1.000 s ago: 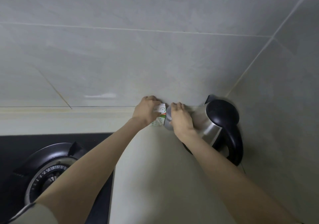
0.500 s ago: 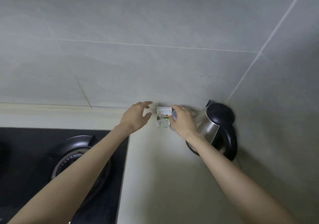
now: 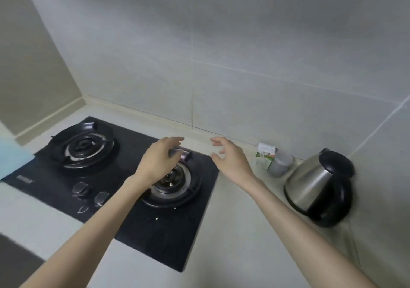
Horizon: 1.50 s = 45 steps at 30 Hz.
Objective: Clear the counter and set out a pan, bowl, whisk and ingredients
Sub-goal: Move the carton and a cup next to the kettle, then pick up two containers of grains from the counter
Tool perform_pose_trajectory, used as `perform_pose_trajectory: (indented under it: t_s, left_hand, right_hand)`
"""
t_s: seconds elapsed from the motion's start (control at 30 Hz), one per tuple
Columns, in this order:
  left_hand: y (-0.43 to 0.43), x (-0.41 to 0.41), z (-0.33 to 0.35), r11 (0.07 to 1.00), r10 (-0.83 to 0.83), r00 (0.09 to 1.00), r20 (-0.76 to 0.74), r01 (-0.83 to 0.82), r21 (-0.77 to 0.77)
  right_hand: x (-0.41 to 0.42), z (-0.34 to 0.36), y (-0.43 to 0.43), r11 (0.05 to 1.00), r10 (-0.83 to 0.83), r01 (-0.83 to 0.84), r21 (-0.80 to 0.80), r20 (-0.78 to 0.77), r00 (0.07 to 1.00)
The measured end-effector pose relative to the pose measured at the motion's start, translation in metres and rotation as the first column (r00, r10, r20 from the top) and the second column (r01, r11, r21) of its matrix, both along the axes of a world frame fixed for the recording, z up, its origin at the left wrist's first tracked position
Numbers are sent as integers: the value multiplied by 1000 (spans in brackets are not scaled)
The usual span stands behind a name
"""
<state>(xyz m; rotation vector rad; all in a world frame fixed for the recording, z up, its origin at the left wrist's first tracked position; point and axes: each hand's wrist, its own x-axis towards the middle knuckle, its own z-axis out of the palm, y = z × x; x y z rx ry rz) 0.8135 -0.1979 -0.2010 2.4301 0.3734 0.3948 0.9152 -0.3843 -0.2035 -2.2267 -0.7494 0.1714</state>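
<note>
From the head camera, a pale cream stone table (image 3: 239,232) runs along a wall of large grey tiles (image 3: 221,54) and meets a beige side wall (image 3: 33,66) in the corner at 10 o'clock; a cream upstand strip (image 3: 155,121) seals the joint at the back. Set into the table at 8 o'clock is a black glass two-burner gas hob (image 3: 124,227), with its far-left burner (image 3: 83,146) uncovered, two round knobs (image 3: 81,188) near the front edge and a few pale crumbs (image 3: 156,218) on the glass. The left hand (image 3: 159,159) hovers over the near-right burner (image 3: 175,185), its fingers (image 3: 177,140) loosely spread and holding nothing. The right hand (image 3: 230,161) hangs just past the hob's right edge above bare table, fingers (image 3: 216,141) wide apart and likewise empty. At 3 o'clock from that hand a small white and green carton (image 3: 264,156) stands at the back of the table by the wall, with a small grey round jar (image 3: 280,163) just beside it on the right; motion blur hides whether they touch. Further round at 4 o'clock sits a stainless steel kettle with a black lid and handle (image 3: 310,183), its thin cord (image 3: 355,247) trailing forward. A pale blue flat object (image 3: 13,156) cuts in at the 9 o'clock edge, too blurred to identify.
</note>
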Motion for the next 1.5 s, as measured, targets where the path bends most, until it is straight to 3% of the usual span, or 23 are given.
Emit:
perform_pose_trajectory:
  t_s: [0.27,0.67,0.87,1.1,1.5]
  left_hand:
    - [77,-165,7,949,311,951,-2,-310,58]
    - [182,-475,18,735,678,734,44,-678,-15]
    - [211,-640,24,591,806,590,43,-807,-5]
    - [239,-799,17,335,942,333,47,-941,-47]
    - [367,-989,17,12,996,11,84,-1000,-11]
  right_hand:
    - [-111,6,109,944,330,-330,4,0,944]
    - [-374,16,293,700,714,-713,34,-7,701]
    - [-529,20,372,535,845,-844,40,-30,535]
    - [-689,18,465,268,963,-963,40,-12,268]
    - [-903,13,653,-46,999,-996,77,-6,-46]
